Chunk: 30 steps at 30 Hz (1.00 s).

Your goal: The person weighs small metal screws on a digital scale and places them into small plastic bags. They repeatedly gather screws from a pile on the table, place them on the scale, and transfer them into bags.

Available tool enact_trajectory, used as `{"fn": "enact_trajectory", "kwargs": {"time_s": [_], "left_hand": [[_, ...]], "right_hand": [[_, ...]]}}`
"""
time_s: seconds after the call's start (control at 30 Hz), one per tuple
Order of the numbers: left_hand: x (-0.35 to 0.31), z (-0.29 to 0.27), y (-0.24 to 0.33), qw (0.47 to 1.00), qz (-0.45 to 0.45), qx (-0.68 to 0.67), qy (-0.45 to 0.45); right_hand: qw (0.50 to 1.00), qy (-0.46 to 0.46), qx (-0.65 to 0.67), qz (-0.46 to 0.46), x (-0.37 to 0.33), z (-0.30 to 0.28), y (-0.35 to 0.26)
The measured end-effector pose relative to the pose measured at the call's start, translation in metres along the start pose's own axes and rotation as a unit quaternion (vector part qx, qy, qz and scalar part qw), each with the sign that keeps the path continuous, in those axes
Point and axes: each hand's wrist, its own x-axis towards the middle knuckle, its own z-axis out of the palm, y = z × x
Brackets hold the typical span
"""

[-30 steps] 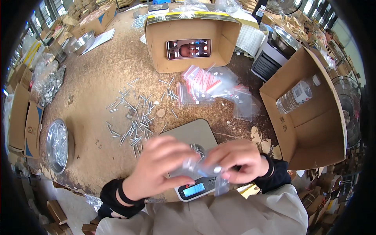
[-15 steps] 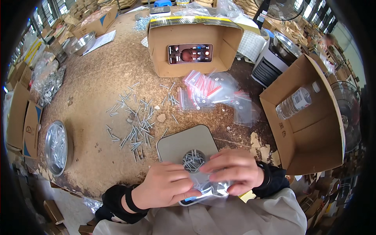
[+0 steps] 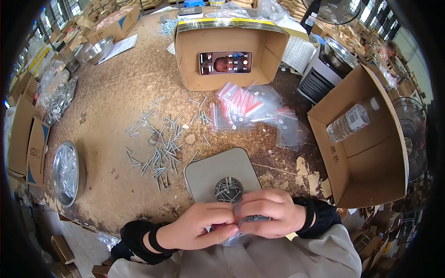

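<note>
Close to your chest, just below the grey scale (image 3: 222, 173) with its small heap of nails (image 3: 227, 189), your left hand (image 3: 200, 228) and right hand (image 3: 268, 214) meet, fingers pinched together on a small clear plastic bag (image 3: 236, 237). The bag looks crumpled and see-through, with nails inside, mostly hidden by your hands. Loose nails (image 3: 160, 143) scatter the surface (image 3: 116, 88) beyond.

An open brown cardboard box with a yellow-taped top edge (image 3: 230, 44) lies on its side at the far end of the counter (image 3: 116, 102), and a lit rectangular phone screen (image 3: 225, 62) leans inside it. Just before it lies a heap of clear plastic zip bags with red strips (image 3: 250, 109). A larger open brown cardboard box (image 3: 366, 148) stands at the right, holding a clear plastic bottle with a white label (image 3: 351, 121).
</note>
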Motion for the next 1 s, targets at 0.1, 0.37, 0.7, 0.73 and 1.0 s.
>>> {"fn": "enact_trajectory", "kwargs": {"time_s": [0.1, 0.37, 0.7, 0.73, 1.0], "left_hand": [[-0.004, 0.001, -0.004, 0.998, -0.025, -0.04, 0.04], [0.0, -0.011, 0.0, 0.991, 0.091, -0.096, 0.019], [0.007, 0.004, -0.001, 0.991, 0.122, 0.009, -0.061], [0.006, 0.005, -0.003, 0.991, 0.112, 0.018, -0.073], [0.003, 0.007, -0.002, 0.994, 0.094, 0.012, -0.049]], "right_hand": [[0.998, -0.024, 0.06, -0.023, 0.007, 0.0, -0.002], [0.99, -0.07, 0.123, 0.0, -0.001, -0.003, -0.005], [0.994, -0.003, -0.028, -0.106, -0.012, 0.001, -0.009], [0.994, -0.016, -0.027, -0.107, -0.009, -0.001, -0.01], [0.995, -0.023, -0.017, -0.094, -0.007, 0.001, -0.008]]}}
